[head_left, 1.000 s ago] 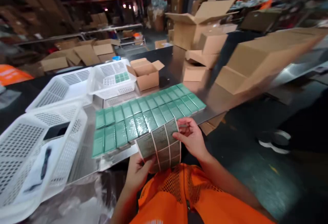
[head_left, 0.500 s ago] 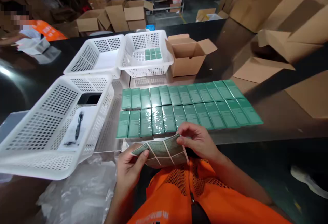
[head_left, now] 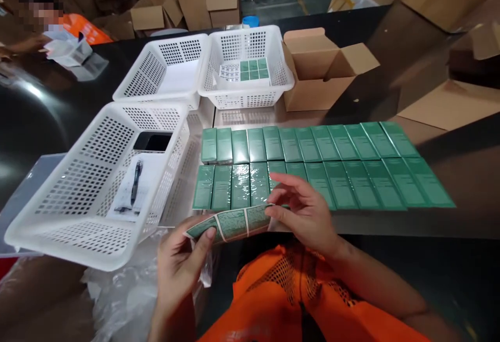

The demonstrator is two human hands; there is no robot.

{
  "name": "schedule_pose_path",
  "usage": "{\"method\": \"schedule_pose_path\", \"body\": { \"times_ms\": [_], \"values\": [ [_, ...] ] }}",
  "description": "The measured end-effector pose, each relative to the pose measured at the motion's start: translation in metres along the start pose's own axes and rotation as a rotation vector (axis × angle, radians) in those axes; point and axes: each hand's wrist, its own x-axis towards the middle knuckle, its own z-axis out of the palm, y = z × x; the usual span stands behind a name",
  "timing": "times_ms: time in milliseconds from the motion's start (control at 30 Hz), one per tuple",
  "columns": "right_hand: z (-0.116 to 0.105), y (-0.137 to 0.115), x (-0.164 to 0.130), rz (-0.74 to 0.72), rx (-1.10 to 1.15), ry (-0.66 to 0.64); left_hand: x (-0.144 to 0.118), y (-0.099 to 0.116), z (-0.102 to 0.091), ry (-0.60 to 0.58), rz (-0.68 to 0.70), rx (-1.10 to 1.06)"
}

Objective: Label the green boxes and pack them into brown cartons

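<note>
Crumpled clear plastic film [head_left: 125,290] lies at the near left. Beside it, the left hand [head_left: 177,258] grips the left end of a green, white-bordered sticker sheet [head_left: 232,224], thumb on top; the right hand [head_left: 307,217] pinches its right corner, other fingers loosely curved. The sheet bends in front of two rows of glossy green rectangular packs [head_left: 351,175] (some catching glare). Farther left, a white perforated plastic basket [head_left: 74,251] holds a black pen [head_left: 136,183]; beyond stands an open brown cardboard box [head_left: 318,95].
</note>
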Motion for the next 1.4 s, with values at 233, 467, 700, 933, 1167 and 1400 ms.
{"method": "schedule_pose_path", "body": {
  "times_ms": [233,467,700,933,1167,1400],
  "values": [
    [-0.005,0.005,-0.009,0.018,-0.293,-0.107,0.006,-0.003,0.000,0.007,-0.035,-0.014],
    [0.009,0.018,0.000,-0.277,-0.644,-0.360,0.010,-0.016,-0.029,0.047,-0.210,0.072],
    [0.026,0.015,-0.001,-0.664,-0.619,-0.618,0.025,-0.045,-0.042,0.125,-0.361,0.103],
    [0.014,-0.025,0.046,-0.239,-0.393,-0.541,0.035,-0.056,-0.050,0.173,-0.375,0.093],
    [0.040,0.027,0.131,0.340,-0.416,-0.496,0.038,-0.059,-0.037,0.021,-0.235,0.177],
    [0.065,0.056,0.149,0.517,-0.324,-0.650,0.051,-0.059,-0.034,-0.122,-0.177,0.230]
  ]
}}
